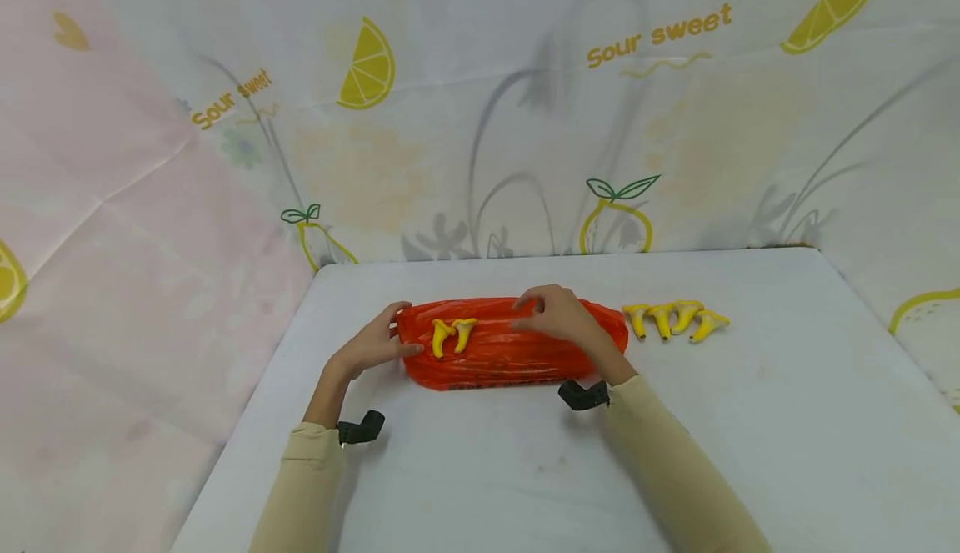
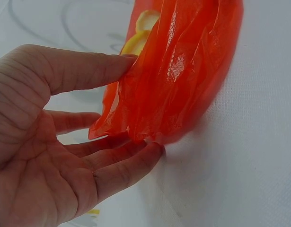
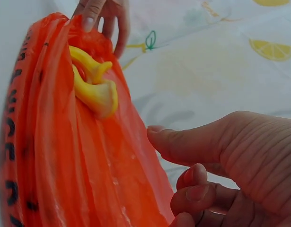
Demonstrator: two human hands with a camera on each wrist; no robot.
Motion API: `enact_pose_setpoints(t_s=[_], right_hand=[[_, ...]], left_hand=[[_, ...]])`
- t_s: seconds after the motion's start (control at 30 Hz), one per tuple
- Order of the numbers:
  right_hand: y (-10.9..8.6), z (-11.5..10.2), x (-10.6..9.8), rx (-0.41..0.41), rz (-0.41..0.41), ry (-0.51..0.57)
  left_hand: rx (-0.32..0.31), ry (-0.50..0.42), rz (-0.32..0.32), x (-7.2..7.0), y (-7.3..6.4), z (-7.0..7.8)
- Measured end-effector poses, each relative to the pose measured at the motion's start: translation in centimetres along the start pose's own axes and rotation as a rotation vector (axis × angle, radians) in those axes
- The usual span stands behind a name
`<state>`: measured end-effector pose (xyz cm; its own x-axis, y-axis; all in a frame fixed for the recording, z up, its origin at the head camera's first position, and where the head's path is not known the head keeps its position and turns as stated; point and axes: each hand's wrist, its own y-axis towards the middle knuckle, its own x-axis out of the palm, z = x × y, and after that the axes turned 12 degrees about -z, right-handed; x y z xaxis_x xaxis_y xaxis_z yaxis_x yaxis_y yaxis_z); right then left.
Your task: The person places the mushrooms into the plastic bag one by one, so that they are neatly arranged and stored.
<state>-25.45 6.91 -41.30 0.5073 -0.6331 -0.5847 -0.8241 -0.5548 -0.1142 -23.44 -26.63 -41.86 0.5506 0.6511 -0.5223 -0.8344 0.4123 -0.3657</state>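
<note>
A red plastic bag (image 1: pixel 510 361) with dark printing along its near side lies stretched across the white table. My left hand (image 1: pixel 371 346) holds its left end, thumb on top and fingers underneath, as the left wrist view shows. Two yellow trumpet-shaped mushrooms (image 1: pixel 453 334) lie on the bag near that hand; in the right wrist view these mushrooms (image 3: pixel 100 94) sit against its folds. Over the right part of the bag is my right hand (image 1: pixel 558 317), its thumb extended and fingers loosely bent, with nothing between them.
Several more yellow mushrooms (image 1: pixel 675 319) lie in a row on the white table (image 1: pixel 480 461), just right of the bag. A lemon-patterned cloth (image 1: pixel 480 119) hangs behind the table and along its sides. Each wrist wears a black strap with a dark mount.
</note>
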Motion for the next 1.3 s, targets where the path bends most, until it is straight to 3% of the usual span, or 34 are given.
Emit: enact_pose_setpoints(t_s=[0.8,1.13,1.3], right_hand=[[-4.7,1.5,-4.9,0.058,0.118,-0.068],[-6.5,2.9,-6.5,0.130,0.179,-0.081],[-7.6,3.7,-7.1,0.128,0.210,-0.069]], left_hand=[[0.012,0.007,0.008,0.0,-0.2,0.1],[0.019,-0.007,-0.001,-0.2,-0.1,0.1],[0.003,-0.015,0.002,-0.1,0.0,-0.2]])
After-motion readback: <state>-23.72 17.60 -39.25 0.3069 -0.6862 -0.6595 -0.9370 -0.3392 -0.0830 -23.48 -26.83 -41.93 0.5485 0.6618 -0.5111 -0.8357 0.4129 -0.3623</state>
